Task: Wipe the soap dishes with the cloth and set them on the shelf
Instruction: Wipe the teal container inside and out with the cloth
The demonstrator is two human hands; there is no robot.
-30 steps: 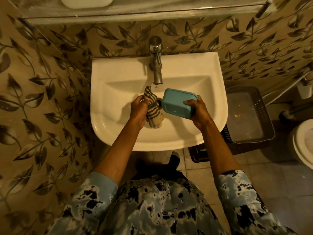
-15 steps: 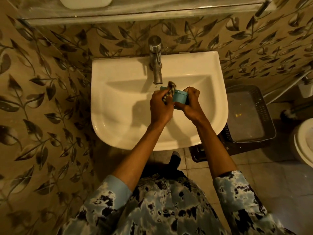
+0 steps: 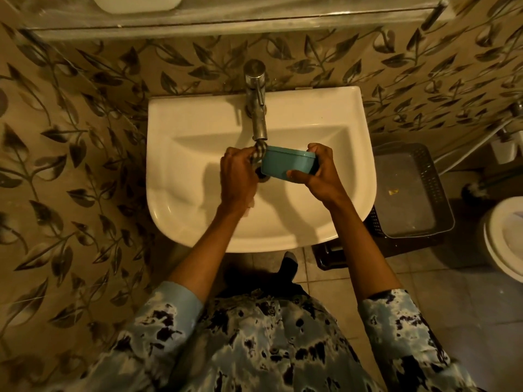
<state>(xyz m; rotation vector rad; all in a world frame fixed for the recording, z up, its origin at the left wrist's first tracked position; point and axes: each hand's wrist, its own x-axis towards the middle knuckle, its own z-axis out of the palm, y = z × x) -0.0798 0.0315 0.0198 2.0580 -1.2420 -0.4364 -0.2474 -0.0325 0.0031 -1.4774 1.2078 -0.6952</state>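
Two hands [image 3: 237, 178] [image 3: 322, 178], one teal soap dish [image 3: 285, 164], one checked cloth [image 3: 259, 154]

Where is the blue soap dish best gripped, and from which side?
Grip the soap dish by its right end, from the right, thumb on the near long side, fingers on the far, as the right hand does. The narrow oblong fits a hand and leaves the left end free for the cloth.

Two hands: left hand [image 3: 239, 176], right hand [image 3: 319, 178]. One teal soap dish [image 3: 285, 164]. One checked cloth [image 3: 259, 153]. One white basin [image 3: 198, 219]. One chrome tap [image 3: 259, 114]. One grey basket [image 3: 441, 193]. One shelf [image 3: 254, 21].
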